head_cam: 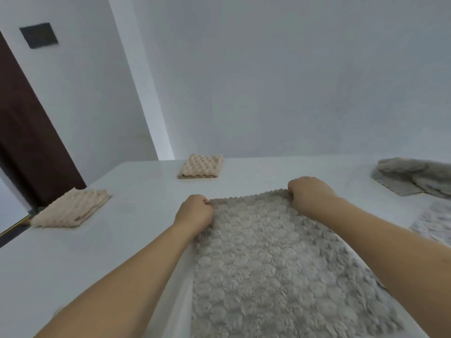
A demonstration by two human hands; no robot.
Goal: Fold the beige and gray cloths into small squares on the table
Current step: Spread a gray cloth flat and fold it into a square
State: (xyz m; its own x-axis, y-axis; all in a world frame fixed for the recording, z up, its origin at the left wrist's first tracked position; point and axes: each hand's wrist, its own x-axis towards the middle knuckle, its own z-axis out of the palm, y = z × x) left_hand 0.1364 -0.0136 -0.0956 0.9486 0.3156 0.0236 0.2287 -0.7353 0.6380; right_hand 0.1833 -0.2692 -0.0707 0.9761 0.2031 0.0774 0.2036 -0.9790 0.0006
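Plush gray cloth (268,259) spread flat on the white table (97,252), pinched at its two far corners.

Going left to right: a folded beige cloth (70,208) sits at the table's left edge, another folded beige square (201,166) near the far edge. The left hand (195,212) has its fingers curled tight on the gray cloth's far-left corner; the right hand (308,191) grips the far-right corner the same way. More gray cloths (415,176) lie heaped toward the right edge. The fabric looks thick, soft and light, limp rather than stiff, so I'd guess corner grips suit it best, with the fluffy pile unlikely to slip.
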